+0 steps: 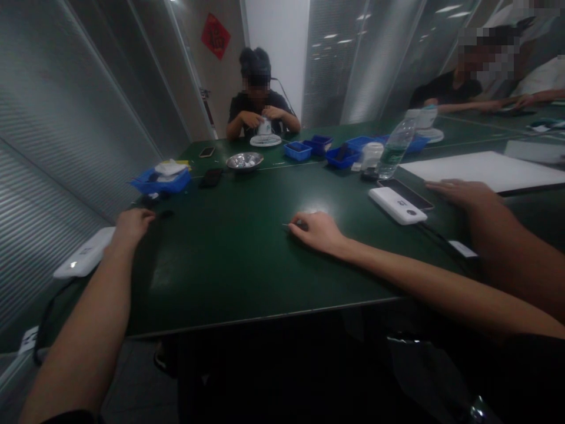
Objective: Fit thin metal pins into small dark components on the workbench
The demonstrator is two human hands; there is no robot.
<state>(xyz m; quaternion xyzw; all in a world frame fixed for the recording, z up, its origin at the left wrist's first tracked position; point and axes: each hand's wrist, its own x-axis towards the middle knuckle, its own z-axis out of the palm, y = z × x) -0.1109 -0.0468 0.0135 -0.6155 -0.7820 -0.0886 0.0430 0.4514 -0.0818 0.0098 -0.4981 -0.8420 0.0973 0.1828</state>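
My left hand point(132, 227) rests at the left side of the green table point(220, 265), its fingers pinched together. What they hold, if anything, is too dark to make out; a dark blurred patch lies just past the fingertips. Near the middle of the table, my right hand point(318, 231) lies closed around a small dark thing with a thin pale tip point(285, 225) pointing left. Its kind is unclear. Just beyond my left hand stands a blue bin point(163, 184) with a white crumpled piece point(170, 168) on top.
White power banks point(83, 254) lie left and right. A neighbour's hand point(463, 193) rests beside a phone point(405, 194) and a white board point(489, 168). A water bottle point(395, 150), blue bins point(298, 152) and a metal bowl point(244, 168) stand farther back. A person point(260, 106) sits opposite.
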